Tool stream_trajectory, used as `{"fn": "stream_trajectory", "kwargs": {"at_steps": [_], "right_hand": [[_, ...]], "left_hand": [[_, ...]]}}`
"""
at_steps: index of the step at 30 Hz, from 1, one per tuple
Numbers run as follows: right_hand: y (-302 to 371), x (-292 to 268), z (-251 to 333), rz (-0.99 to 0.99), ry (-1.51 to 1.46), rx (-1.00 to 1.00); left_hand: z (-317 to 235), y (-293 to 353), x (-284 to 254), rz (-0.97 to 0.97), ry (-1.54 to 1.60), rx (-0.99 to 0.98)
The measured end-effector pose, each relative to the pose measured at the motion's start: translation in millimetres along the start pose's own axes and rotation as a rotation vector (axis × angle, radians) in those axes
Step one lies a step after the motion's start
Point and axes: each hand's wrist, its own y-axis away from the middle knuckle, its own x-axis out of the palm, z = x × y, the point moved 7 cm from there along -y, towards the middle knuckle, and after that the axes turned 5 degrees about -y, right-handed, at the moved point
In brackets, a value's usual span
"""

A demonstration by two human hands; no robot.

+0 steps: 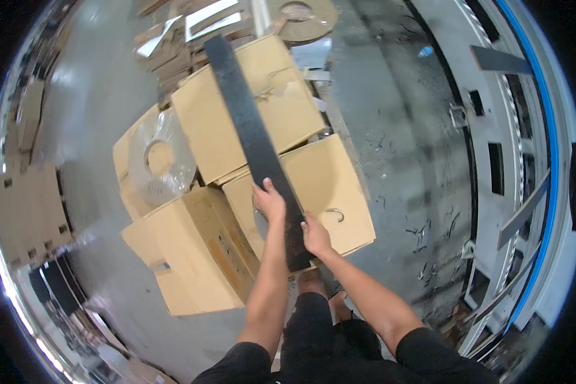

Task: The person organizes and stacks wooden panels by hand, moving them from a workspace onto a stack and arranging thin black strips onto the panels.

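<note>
A long flat black strip (249, 128) runs from the upper middle down to my hands, lying over the tops of two cardboard boxes (246, 109) (329, 185). My left hand (270, 201) grips the strip's left edge near its lower end. My right hand (315, 235) holds the strip's lower end from the right side. Both forearms come up from the bottom of the picture.
A third cardboard box (192, 256) stands at lower left. A roll of clear tape or film (160, 160) rests on boxes at left. Flattened cardboard (173, 38) is stacked at the top. A metal hook (334, 214) lies on the near box. A grey machine frame with a blue edge (525, 160) curves along the right.
</note>
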Motion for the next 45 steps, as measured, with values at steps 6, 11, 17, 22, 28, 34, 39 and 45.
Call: {"fn": "stream_trajectory", "kwargs": {"at_steps": [6, 11, 17, 22, 28, 34, 39, 45], "right_hand": [[-8, 1, 16, 0.205, -0.052, 0.002], [48, -81, -64, -0.278, -0.306, 0.136], [214, -134, -43, 0.186, -1.443, 0.543], [371, -216, -135, 0.092, -1.803, 0.463], [530, -316, -241, -0.240, -2.036, 0.047], [734, -416, -356, -0.678, -2.126, -0.440], [879, -455, -405, -0.852, -2.044, -0.681], [1002, -391, -521, -1.540, -1.460, 0.190]], "left_hand": [[9, -25, 13, 0.314, 0.068, 0.074], [-65, 56, -15, 0.291, 0.117, 0.363], [-117, 321, -150, 1.111, 0.253, 0.756], [-131, 542, -184, 1.149, -0.034, 1.608], [-144, 771, -192, 1.178, 0.023, 2.061], [-157, 1046, -262, 1.421, 0.156, 2.298], [-159, 1190, -281, 1.441, 0.337, 2.576], [-242, 1310, -262, 1.509, 0.580, 2.146]]}}
